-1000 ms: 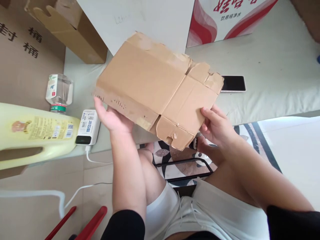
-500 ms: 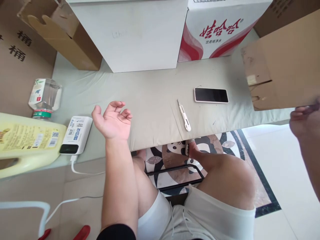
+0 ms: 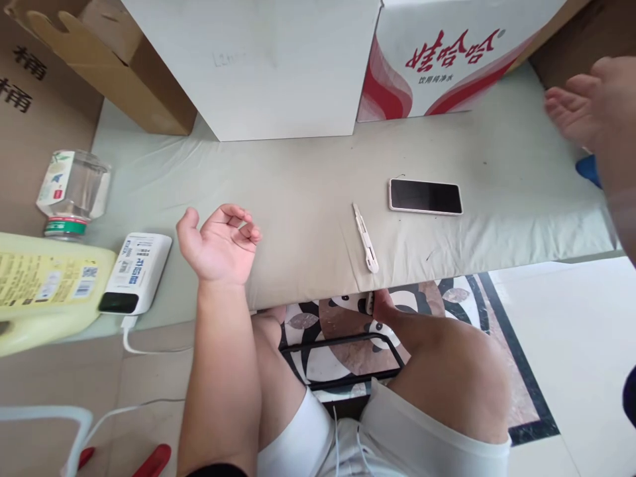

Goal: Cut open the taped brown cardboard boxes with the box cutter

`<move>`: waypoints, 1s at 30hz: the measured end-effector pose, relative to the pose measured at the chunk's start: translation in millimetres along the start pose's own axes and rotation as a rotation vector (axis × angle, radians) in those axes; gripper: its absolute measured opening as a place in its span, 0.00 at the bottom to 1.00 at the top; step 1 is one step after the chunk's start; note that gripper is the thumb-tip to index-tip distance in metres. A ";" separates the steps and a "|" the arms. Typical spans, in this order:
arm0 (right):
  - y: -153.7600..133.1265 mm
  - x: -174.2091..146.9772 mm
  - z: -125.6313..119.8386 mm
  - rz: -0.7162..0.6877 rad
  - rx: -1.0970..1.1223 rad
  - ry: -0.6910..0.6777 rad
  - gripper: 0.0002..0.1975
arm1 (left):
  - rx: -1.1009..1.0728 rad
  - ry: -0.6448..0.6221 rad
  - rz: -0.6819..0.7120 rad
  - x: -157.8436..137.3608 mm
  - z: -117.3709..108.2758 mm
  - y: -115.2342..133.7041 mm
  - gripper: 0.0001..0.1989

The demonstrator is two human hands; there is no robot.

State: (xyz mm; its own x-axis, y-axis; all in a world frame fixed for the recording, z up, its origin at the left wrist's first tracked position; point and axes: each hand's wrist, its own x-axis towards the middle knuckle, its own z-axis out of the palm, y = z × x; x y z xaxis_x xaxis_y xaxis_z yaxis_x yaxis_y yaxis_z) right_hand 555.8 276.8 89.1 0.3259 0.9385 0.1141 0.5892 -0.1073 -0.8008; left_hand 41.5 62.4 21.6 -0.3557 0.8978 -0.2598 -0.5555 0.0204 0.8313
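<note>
My left hand (image 3: 218, 244) is palm up above the covered surface, fingers loosely curled and apart, holding nothing. Nearest to it is a white power bank (image 3: 138, 273) with a cable plugged in. At the upper right, my right hand (image 3: 583, 103) is raised with its fingers partly extended and nothing in them. A blue object (image 3: 587, 170), mostly hidden by my right forearm, lies beneath it. Between the hands lie a white utility knife (image 3: 366, 240) with its blade end pointing away from me, and a phone (image 3: 425, 197) with a dark screen.
A large white box (image 3: 283, 79) and a red-and-white carton (image 3: 437, 73) stand at the back. On the left are an open brown box (image 3: 154, 86), a clear bottle (image 3: 79, 185) on its side and a yellow jug (image 3: 50, 291). A black metal bar (image 3: 348, 341) is below.
My right hand has let go of the brown cardboard box and moved up and away from me. That box has left the right side of the surface. My left hand is nearly unchanged.
</note>
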 end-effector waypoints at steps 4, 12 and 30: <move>-12.4 -54.8 37.1 0.356 0.172 0.043 0.16 | -0.016 0.000 0.002 -3.7 2.1 4.6 0.28; -73.3 -162.2 80.2 0.300 0.103 -0.373 0.07 | -0.074 -0.051 0.018 -16.8 -2.2 8.1 0.30; -248.6 -230.7 300.7 -0.316 -0.213 -0.772 0.07 | -0.308 -0.332 0.030 -41.2 -53.0 34.2 0.23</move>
State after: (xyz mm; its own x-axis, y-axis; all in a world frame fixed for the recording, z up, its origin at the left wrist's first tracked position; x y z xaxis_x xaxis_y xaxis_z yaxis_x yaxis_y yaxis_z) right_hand 111.8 185.6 85.1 -0.4256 0.8867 -0.1807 0.7191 0.2101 -0.6624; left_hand -2.6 2.8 34.7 -0.1425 0.9895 -0.0245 -0.7642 -0.0942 0.6381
